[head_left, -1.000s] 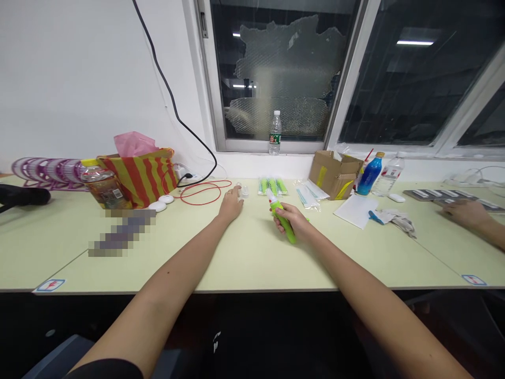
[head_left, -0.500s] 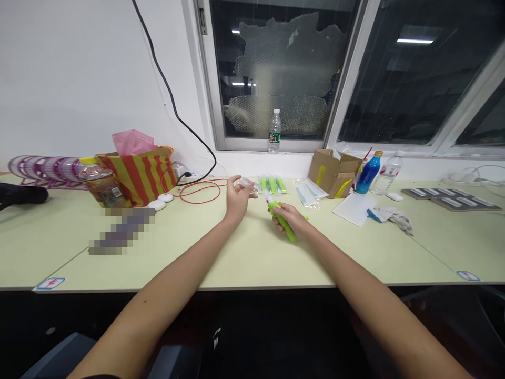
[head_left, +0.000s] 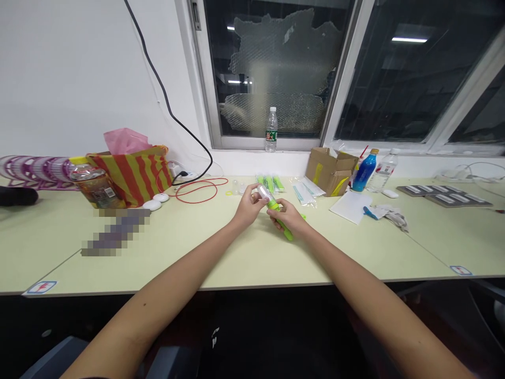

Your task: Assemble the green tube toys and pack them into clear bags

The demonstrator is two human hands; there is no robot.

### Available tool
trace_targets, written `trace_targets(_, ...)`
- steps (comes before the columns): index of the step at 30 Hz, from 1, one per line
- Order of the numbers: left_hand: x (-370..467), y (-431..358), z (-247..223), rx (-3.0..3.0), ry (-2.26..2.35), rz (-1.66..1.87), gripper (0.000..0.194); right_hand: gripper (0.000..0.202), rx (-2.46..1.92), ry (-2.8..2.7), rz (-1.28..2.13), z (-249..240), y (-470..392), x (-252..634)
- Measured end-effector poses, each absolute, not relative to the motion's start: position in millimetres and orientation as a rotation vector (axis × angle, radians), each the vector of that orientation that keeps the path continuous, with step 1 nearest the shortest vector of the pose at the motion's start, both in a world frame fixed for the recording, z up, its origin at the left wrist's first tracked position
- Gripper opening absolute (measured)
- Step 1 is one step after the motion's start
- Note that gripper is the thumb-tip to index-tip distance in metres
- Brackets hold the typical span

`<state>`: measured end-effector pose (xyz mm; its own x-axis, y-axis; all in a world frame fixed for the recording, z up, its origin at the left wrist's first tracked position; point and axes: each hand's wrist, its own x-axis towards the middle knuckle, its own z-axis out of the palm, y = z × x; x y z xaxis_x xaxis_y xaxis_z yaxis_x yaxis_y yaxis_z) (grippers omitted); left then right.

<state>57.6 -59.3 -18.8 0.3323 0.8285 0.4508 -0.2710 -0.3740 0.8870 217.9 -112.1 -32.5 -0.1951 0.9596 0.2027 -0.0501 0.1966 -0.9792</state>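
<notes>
My right hand [head_left: 290,217] is closed around a bright green stick-shaped device [head_left: 288,233], held at a slant over the table. The fingers of my left hand [head_left: 248,206] are closed on a clear plastic cap [head_left: 264,193], which sits over or against the device's upper end. Whether the cap is fully seated I cannot tell. Behind my hands lie several green pieces in clear wrappers [head_left: 270,183]. Small clear parts [head_left: 235,186] and a yellow-green ring [head_left: 229,193] rest just beyond my left hand.
Flat clear packets [head_left: 306,190] and a cardboard box [head_left: 330,171] stand at the back. To the right are a blue bottle [head_left: 364,171], white paper [head_left: 350,207] and a glove [head_left: 389,215]. On the left are a red cable [head_left: 197,199], a striped bag [head_left: 136,176] and a drink bottle [head_left: 97,184].
My left hand has moved right and down, bringing the clear cap onto the green device's upper end, which stood apart from it before. My right hand still holds the device.
</notes>
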Motion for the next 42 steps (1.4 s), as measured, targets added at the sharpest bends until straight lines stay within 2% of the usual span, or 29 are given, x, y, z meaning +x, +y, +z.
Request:
trace_targets(6, 58.9, -63.5, -12.8, 1.561, 0.658, 1.306, 0.054, 0.048, -0.987, -1.459, 1.173, -33.5, -111.0, 216.6)
trace_targets(14, 59.9, -60.6, -17.9, 1.398, 0.577, 1.215, 0.077, 0.049, -1.032, -1.477, 1.119, -37.2, -111.9, 213.0)
trace_targets(16, 57.2, -58.9, -16.4, 1.369, 0.491, 1.147, 0.071, 0.051, -1.010, -1.462, 1.128, -37.1, -111.0, 213.2)
trace_targets(20, 58.0, -63.2, -13.5, 1.438, 0.383, 1.030, 0.040, 0.051, -0.972, -1.439, 1.120, -37.1, -108.7, 212.4)
trace_targets(22, 61.1, -67.0, -13.9, 1.472, 0.410, 1.043, 0.035, 0.051, -0.960, -1.427, 1.114, -37.7, -108.0, 211.1)
trace_targets(26, 65.3, -69.7, -18.3, 1.461, 0.524, 1.097, 0.036, 0.051, -0.954, -1.398, 1.111, -38.1, -107.9, 209.1)
trace_targets(32, 61.6, -63.6, -18.7, 1.351, 0.441, 1.104, 0.044, 0.045, -0.978, -1.410, 1.114, -36.7, -107.5, 212.6)
trace_targets(37, 62.8, -65.7, -12.4, 1.462, 0.527, 1.152, 0.036, 0.046, -0.955, -1.453, 1.042, -37.7, -106.5, 211.8)
trace_targets(42, 67.3, -68.5, -13.4, 1.467, 0.622, 1.236, 0.039, 0.046, -0.916, -1.452, 1.110, -39.6, -108.3, 208.1)
